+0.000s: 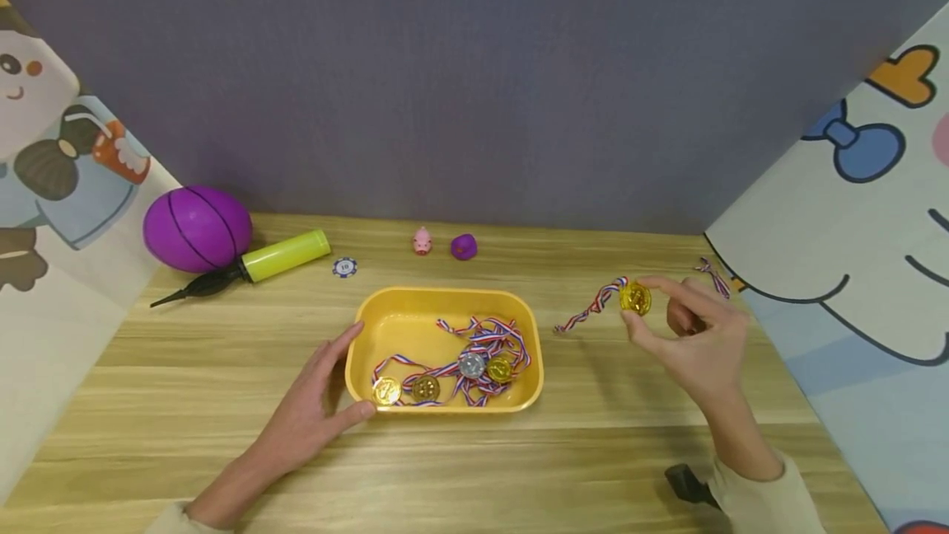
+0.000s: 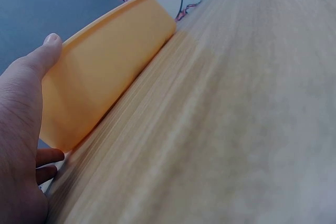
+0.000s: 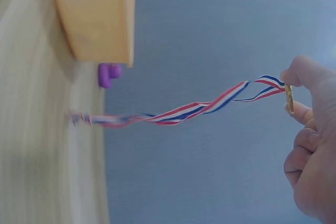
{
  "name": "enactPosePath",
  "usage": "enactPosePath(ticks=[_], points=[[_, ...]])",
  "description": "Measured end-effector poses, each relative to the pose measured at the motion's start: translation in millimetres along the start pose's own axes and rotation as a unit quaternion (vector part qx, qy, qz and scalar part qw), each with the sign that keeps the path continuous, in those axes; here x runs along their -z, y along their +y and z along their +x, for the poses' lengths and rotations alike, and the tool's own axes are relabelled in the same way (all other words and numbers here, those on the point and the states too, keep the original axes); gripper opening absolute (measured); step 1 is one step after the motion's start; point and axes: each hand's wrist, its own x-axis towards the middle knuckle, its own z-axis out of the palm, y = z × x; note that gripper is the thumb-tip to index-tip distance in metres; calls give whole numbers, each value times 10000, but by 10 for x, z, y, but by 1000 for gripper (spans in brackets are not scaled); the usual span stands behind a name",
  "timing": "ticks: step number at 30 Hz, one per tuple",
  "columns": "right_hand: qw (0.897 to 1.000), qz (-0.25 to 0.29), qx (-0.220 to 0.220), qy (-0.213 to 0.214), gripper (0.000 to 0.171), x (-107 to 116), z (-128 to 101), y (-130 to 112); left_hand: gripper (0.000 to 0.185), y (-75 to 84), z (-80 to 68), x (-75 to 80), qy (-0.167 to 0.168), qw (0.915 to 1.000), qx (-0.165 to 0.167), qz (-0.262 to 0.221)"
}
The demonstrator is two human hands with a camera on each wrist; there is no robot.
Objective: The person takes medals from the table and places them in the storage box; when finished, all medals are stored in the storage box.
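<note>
Four medals (image 1: 445,381) lie in the yellow tray (image 1: 445,303) steadied by the left hand (image 1: 311,410) as the right hand (image 1: 700,344) pinches a fifth gold medal (image 1: 635,298) outside.

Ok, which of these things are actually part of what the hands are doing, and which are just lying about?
In hand:
right hand pinching gold medal with striped ribbon
left hand touching yellow tray
medals in the tray

Lying about:
purple ball
yellow pump
poker chip
pink pig
small purple toy
</note>
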Motion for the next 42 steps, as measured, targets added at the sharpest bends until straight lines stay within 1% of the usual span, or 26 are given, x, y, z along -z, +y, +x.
enactPosePath(ticks=[9, 13, 19, 25, 30, 33, 39, 42], points=[[9994, 149, 65, 297, 39, -71, 126, -112, 111, -15, -10, -4, 12, 10000, 6, 6], [9985, 288, 20, 459, 32, -81, 226, -200, 111, -17, -4, -9, 0, 10000, 7, -7], [9965, 545, -8, 626, 32, -99, 401, -354, 111, -8, -6, -2, 18, 10000, 25, -26], [9912, 1047, 99, 799, 35, -202, 511, -511, 111, 4, -5, 4, 8, 10000, 5, 38], [9816, 1692, 144, 870, 33, -344, 530, -589, 111, 2, 1, -4, -15, 10000, -10, 5], [9806, 1803, 151, 759, 32, -450, 516, -620, 111, -5, -2, -12, -30, 10000, 16, -2], [9882, 1513, 39, 235, 33, -708, 503, -710, 111, -14, -7, -9, -32, 10000, 16, -14], [9889, 1485, -42, 63, 40, -854, 498, -741, 111, -15, -3, 1, -18, 10000, -30, -11]])
